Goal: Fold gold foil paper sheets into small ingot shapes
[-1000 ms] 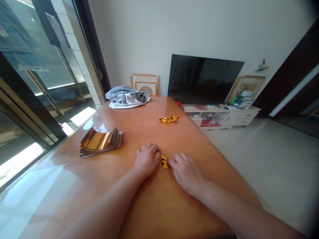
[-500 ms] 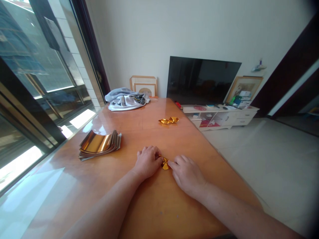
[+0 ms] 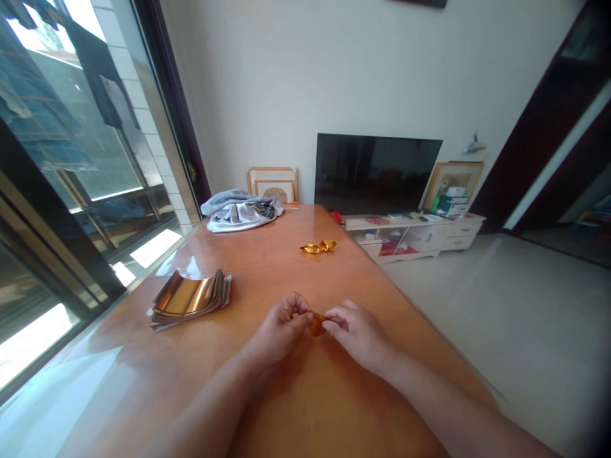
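A small folded piece of gold foil paper is held between my two hands, low over the near part of the wooden table. My left hand pinches its left side between thumb and fingers. On the right side, my right hand grips it the same way. Fingers cover both ends of the piece. Farther up the table lie folded gold foil pieces, side by side. To the left rests a stack of gold foil sheets, its top sheet curved.
The wooden table has its right edge beside the tiled floor. A heap of grey cloth lies at the far end. Beyond stand a television and a white cabinet. A sliding window runs along the left.
Both hands have gone from pressing the foil piece on the table to pinching it at its sides. The view has tilted upward, so the table's things sit lower in the picture.
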`<state>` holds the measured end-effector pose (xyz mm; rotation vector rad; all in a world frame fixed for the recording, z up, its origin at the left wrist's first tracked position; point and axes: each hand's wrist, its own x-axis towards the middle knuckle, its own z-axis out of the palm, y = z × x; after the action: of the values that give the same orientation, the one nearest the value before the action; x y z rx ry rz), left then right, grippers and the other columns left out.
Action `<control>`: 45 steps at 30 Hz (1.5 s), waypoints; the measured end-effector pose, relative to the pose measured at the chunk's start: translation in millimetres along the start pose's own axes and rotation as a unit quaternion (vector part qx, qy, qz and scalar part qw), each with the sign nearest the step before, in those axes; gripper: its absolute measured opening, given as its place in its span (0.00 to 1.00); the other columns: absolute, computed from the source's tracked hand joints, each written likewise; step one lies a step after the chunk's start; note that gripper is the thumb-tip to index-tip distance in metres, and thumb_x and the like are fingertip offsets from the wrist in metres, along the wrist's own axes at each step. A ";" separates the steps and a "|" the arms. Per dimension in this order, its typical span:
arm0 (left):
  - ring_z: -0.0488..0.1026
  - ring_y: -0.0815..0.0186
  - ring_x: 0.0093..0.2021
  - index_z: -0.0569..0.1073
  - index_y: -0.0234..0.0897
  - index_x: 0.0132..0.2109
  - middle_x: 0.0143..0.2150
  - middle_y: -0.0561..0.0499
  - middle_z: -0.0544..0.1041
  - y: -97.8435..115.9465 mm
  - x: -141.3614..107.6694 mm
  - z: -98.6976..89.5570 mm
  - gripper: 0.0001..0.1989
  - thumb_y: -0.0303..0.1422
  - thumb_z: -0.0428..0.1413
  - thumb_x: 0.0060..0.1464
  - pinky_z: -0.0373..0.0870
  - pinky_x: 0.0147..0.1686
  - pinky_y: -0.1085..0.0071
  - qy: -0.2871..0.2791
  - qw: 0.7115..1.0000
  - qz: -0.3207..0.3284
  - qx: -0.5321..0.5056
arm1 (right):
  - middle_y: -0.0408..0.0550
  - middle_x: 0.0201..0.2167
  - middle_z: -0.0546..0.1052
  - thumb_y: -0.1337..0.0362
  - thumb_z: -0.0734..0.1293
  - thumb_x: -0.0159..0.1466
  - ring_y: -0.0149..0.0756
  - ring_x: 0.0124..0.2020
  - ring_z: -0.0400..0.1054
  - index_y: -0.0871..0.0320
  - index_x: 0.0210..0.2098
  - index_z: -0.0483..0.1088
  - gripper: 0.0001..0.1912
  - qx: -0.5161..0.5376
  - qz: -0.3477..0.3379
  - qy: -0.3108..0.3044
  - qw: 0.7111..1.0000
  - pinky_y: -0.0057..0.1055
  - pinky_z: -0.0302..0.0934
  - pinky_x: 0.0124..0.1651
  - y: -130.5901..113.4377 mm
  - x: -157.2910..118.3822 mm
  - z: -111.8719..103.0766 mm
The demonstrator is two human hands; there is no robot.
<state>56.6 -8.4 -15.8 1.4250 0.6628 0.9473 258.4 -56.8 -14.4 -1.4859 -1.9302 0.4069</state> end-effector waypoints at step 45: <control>0.73 0.63 0.38 0.79 0.33 0.38 0.36 0.46 0.79 36.7 -18.1 -22.1 0.15 0.41 0.56 0.63 0.66 0.43 0.67 -0.004 0.998 -0.052 0.023 | 0.42 0.28 0.75 0.60 0.69 0.62 0.30 0.29 0.64 0.60 0.33 0.76 0.09 0.297 0.013 -0.175 0.939 0.26 0.56 0.34 -16.1 42.3 -18.5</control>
<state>23.3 -16.0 15.9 1.4197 0.7503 0.8498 252.9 -24.7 22.1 -1.0834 -1.8062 1.2165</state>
